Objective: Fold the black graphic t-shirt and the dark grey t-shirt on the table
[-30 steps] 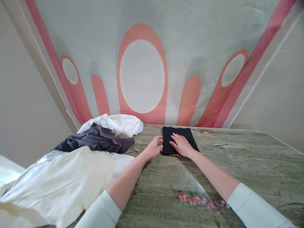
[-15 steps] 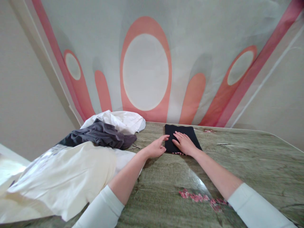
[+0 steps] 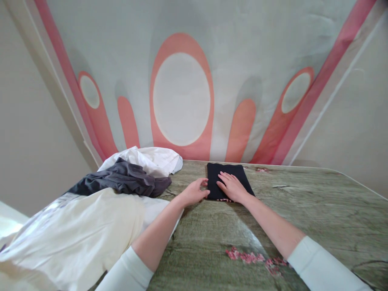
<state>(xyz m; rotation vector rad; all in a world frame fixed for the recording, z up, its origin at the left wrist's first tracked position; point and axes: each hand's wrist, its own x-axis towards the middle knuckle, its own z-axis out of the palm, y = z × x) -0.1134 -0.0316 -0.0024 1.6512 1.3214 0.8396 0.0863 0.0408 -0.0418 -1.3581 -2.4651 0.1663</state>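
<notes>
A black folded garment point(image 3: 213, 182) lies flat near the far edge of the table, with some pink lettering along its near edge. My right hand point(image 3: 232, 187) rests flat on top of it, fingers stretched toward the far left. Beside its left edge is my left hand point(image 3: 195, 191), fingers curved and apart, the tips at the cloth's edge. Whether those fingertips touch the cloth or the table I cannot tell. Neither hand grips anything.
To the left lies a loose heap of clothes: a white piece point(image 3: 151, 159) at the back, a dark grey one point(image 3: 127, 178), and a cream one point(image 3: 100, 226) in front. The wood-patterned table point(image 3: 303, 210) meets a printed backdrop point(image 3: 182, 101) behind.
My left hand has drawn back slightly left from over the garment to its edge. My right hand stays flat on the cloth. The camera view has tilted slightly up.
</notes>
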